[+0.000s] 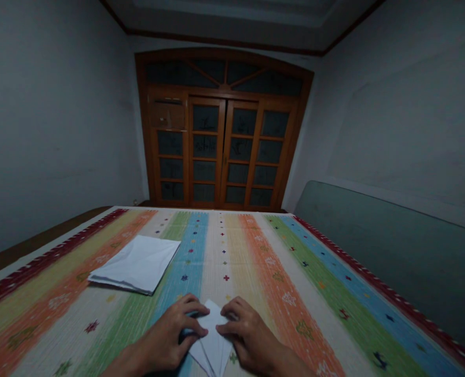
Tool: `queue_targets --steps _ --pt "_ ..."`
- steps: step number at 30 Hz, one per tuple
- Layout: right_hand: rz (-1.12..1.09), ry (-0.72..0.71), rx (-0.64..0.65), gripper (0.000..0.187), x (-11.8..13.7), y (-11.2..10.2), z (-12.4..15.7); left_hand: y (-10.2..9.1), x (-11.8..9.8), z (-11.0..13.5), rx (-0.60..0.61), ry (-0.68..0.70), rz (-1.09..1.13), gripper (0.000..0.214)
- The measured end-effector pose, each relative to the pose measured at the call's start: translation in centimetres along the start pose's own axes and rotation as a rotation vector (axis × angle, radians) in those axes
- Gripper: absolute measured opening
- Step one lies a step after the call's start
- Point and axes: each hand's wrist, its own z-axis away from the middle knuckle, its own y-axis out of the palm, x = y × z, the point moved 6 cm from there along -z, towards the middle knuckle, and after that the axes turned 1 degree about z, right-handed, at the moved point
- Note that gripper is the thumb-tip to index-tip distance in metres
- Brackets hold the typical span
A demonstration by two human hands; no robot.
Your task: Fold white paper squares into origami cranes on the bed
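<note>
On the near side of the table (224, 251), about midway between its left and right edges, lies a folded white paper (212, 343) with a narrow tip pointing toward the far edge. Crease lines run down its lower part, and its lowest end is cut off by the bottom of the view.

The paper sits between the two hands. The left hand (177, 329) is on its left, fingers bent inward, with fingertips touching the left margin just below the tip. The right hand (252, 331) mirrors it on the right, its fingertips at the right margin, one slightly farther in over the surface. The two sets of fingertips are near each other but apart, with a strip of white showing between them. Both hands are curled rather than spread; whether they pinch the paper or only press it down, I cannot tell.

A stack of white paper (138, 262) lies farther off, toward the far left corner of the table, nearer the left edge than the right and well apart from the right hand. Its sheets are slightly uneven along the near side.

A striped cloth (289, 272) covers the table, with dark red borders along the left and right edges. Beyond the far edge stand wooden doors (222, 162) with glass panes; a greenish panel (374, 241) runs beside the right edge.
</note>
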Motion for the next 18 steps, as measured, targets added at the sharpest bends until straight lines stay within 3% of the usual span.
queue_targets --steps 5,11,18 --pt "-0.017 -0.024 0.031 0.037 1.6 -0.8 -0.1 0.6 1.5 0.4 0.082 -0.028 -0.002 0.039" --pt "-0.078 0.019 0.139 0.046 1.6 -0.6 0.1 0.7 1.9 0.2 0.091 -0.080 -0.016 0.038" --pt "-0.056 -0.064 0.069 0.034 1.8 -0.7 0.1 0.6 2.0 0.1 0.057 -0.078 -0.059 0.038"
